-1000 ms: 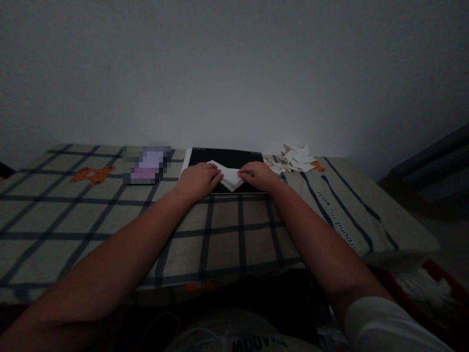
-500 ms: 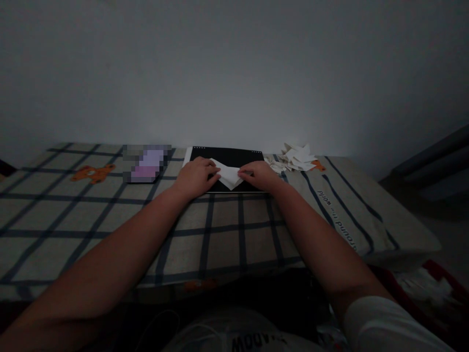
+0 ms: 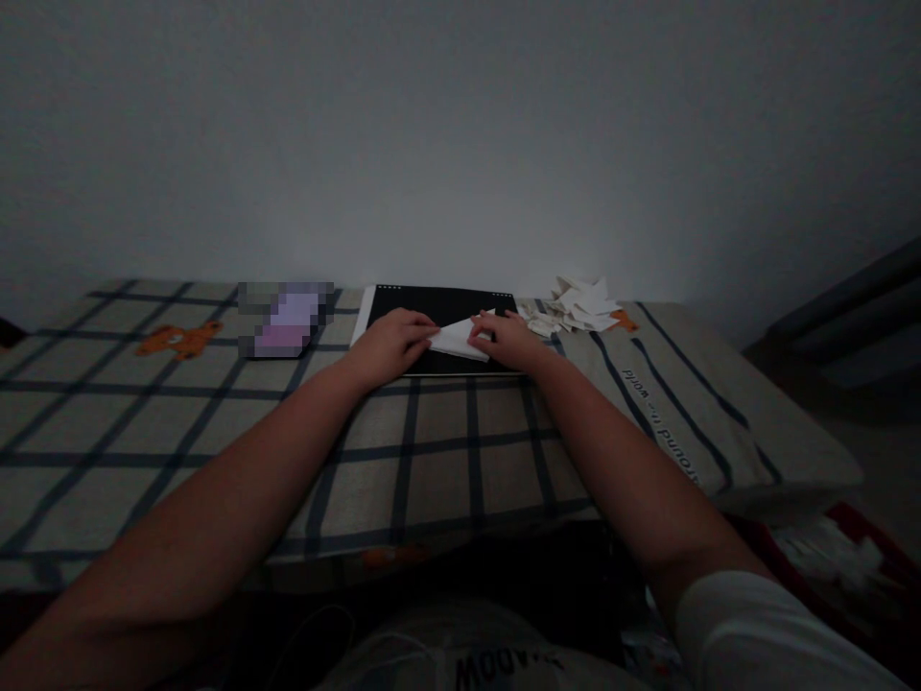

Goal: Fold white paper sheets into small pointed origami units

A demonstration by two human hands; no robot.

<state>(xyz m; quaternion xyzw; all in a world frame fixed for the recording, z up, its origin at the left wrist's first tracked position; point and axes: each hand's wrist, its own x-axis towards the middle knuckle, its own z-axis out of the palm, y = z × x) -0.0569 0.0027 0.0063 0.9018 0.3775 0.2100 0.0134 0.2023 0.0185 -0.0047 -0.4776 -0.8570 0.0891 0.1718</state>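
Observation:
A folded piece of white paper (image 3: 460,340) lies over a flat black board (image 3: 446,305) with a white left edge. My left hand (image 3: 394,345) pinches the paper's left tip between thumb and fingers. On the other side my right hand (image 3: 509,340) has its fingers bent onto the right part of the paper, gripping it. The paper now forms a long, narrow pointed shape, its tip towards my left hand. My right fingers cover some of its right end.
A heap of folded white paper pieces (image 3: 581,305) sits right of the board. To the left lies a phone-like thing (image 3: 288,321), blurred out by pixels. A checked cloth (image 3: 438,451) covers the table, which stands against a grey wall (image 3: 460,144).
The paper has turned from a V shape pointing towards me to a narrow shape pointing left. My right fingers have shifted on it; my left hand stays nearly in place.

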